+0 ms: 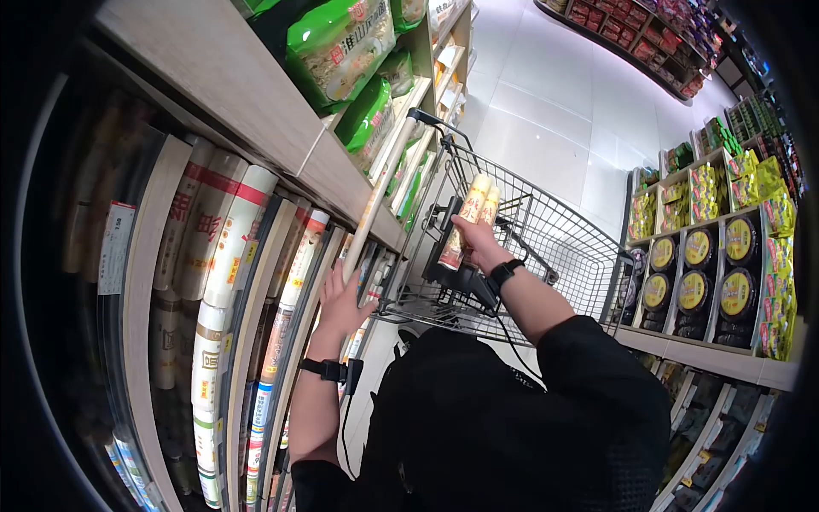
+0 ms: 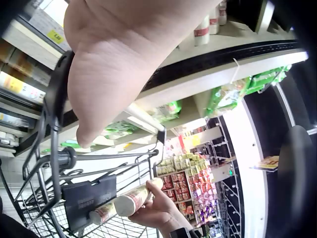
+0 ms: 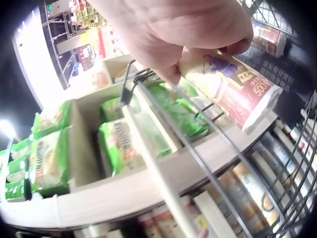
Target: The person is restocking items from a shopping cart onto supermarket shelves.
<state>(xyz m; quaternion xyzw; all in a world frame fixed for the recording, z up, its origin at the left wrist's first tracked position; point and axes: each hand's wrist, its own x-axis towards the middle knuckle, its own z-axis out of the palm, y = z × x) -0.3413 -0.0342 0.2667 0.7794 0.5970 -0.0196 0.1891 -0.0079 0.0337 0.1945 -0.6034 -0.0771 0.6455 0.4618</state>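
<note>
Head view: grips two tubular noodle packs point(image 1: 472, 209) in the right hand point(image 1: 479, 246), fingers and thumb curled round their lower halves, upright above the near edge of the wire shopping cart point(image 1: 567, 247). Lays the left hand point(image 1: 339, 300), fingers spread and fairly straight, at the lower end of the cart's handle point(image 1: 386, 181), seemingly touching it, though contact is hard to make out. Stands beside a shelf point(image 1: 222, 81) stacked with green bags point(image 1: 341, 43) along its front edge.
</note>
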